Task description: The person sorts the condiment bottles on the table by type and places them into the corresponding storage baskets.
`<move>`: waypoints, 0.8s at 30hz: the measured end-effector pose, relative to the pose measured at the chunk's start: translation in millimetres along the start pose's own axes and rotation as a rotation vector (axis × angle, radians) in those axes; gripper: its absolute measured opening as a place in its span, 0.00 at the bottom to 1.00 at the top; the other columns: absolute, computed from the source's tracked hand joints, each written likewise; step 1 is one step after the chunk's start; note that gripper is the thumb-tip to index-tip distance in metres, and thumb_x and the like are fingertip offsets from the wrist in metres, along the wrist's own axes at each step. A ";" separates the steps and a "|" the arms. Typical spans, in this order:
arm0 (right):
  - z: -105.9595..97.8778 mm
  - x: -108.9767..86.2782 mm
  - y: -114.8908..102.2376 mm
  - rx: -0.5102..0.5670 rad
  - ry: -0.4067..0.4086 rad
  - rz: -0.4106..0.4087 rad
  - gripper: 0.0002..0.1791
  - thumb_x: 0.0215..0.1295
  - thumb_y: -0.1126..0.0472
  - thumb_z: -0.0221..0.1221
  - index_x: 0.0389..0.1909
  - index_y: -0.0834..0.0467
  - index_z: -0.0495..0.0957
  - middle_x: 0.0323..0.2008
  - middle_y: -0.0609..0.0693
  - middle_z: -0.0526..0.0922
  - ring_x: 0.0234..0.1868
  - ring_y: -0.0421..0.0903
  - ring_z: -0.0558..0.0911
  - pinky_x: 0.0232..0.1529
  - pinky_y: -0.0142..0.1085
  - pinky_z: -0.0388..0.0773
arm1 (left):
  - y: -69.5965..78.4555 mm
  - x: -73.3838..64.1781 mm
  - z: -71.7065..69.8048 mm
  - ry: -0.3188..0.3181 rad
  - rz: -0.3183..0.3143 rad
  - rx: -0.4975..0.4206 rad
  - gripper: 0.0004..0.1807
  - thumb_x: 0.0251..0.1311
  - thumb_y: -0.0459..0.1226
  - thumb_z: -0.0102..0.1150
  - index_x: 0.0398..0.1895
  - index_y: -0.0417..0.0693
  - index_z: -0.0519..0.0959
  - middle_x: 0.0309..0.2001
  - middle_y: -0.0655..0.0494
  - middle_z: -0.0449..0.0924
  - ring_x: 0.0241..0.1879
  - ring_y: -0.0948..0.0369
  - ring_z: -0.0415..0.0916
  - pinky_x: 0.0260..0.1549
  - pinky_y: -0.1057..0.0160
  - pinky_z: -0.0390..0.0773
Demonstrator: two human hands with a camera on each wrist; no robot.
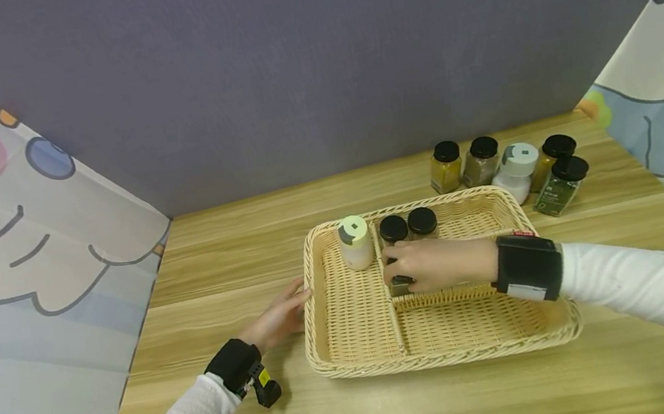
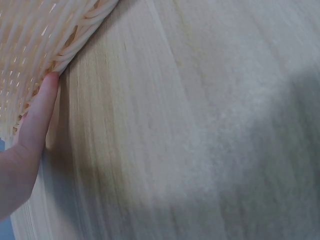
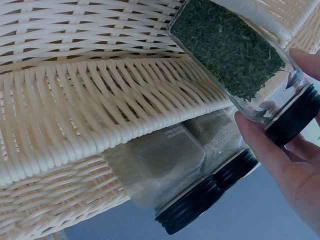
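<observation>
Herb jar (image 3: pixel 242 62): gripped near its lid (image 3: pixel 295 115) by right hand (image 1: pixel 421 265), beside basket (image 1: pixel 445 359) divider (image 3: pixel 115 107); green flakes (image 3: pixel 220 42) disclosed by right wrist view, indistinct in head view. Left hand (image 1: pixel 281 318): laid, straight-fingered, against basket's side.

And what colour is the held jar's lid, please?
The lid is black, clearest in the right wrist view.

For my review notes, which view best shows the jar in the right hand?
The right wrist view: the jar is close, green flakes and black lid visible. In the head view the right hand mostly hides it; the left wrist view lacks it.
</observation>
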State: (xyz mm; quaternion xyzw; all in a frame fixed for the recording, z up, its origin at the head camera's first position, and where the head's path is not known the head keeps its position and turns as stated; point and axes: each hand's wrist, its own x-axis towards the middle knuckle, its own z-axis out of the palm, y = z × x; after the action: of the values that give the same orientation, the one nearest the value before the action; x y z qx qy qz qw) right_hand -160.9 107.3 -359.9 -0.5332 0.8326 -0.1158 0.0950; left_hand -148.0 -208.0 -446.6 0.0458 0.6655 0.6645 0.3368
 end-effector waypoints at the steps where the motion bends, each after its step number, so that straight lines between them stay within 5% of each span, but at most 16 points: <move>1: 0.2 0.1 0.2 0.000 0.000 0.001 0.15 0.48 0.65 0.63 0.39 0.53 0.75 0.43 0.52 0.71 0.38 0.46 0.71 0.30 0.34 0.76 | 0.0 -0.2 0.2 0.001 0.001 -0.002 0.27 0.66 0.43 0.37 0.65 0.52 0.43 0.65 0.37 0.51 0.61 0.47 0.51 0.53 0.40 0.63; 24: 0.9 -0.1 2.2 -0.018 0.031 0.008 0.17 0.50 0.59 0.62 0.43 0.53 0.73 0.43 0.53 0.72 0.38 0.45 0.70 0.29 0.35 0.76 | 0.2 0.1 0.3 0.006 -0.008 -0.016 0.27 0.66 0.44 0.37 0.65 0.53 0.44 0.65 0.39 0.52 0.61 0.48 0.52 0.53 0.40 0.63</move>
State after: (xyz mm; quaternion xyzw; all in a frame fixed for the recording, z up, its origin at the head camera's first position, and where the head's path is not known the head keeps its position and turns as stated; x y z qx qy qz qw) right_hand -162.5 108.2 -361.5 -0.5287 0.8372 -0.1161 0.0780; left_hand -148.0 -207.6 -446.4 0.0386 0.6614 0.6685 0.3379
